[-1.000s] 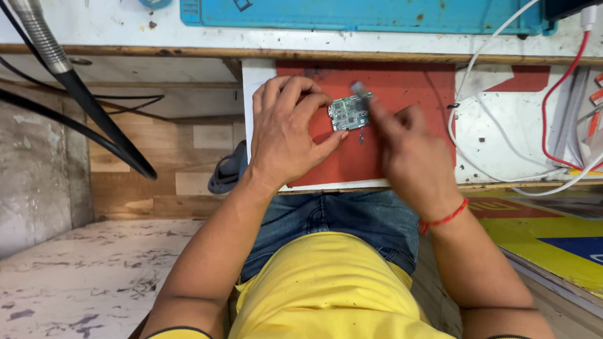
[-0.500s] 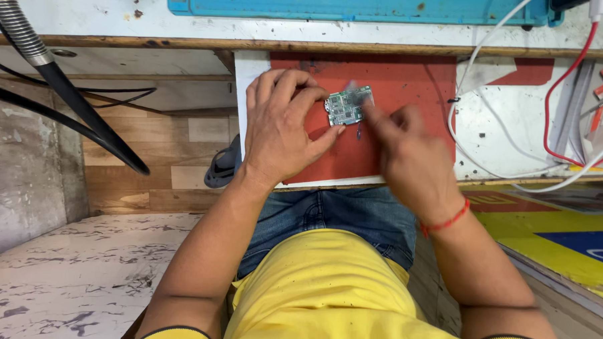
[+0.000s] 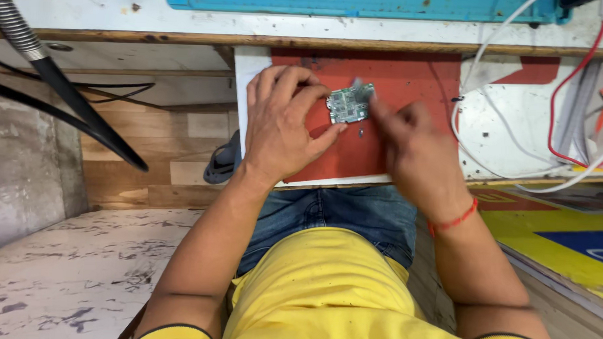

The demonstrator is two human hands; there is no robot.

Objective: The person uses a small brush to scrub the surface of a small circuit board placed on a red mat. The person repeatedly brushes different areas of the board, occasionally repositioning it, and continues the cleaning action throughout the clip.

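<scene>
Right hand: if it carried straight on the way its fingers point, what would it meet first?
The right hand points up-left at the small green circuit board held by the left hand. It would likely meet the board first, though motion blur hides whether it already touches.

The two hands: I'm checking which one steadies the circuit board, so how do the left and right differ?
The left hand is sharp, its fingers curled around the green circuit board's left edge; the right hand is motion-blurred at the board's right edge. The right hand pinches a small blurred tool; the left holds none. Only the right wrist wears a red thread. Both rest over the red mat.
</scene>
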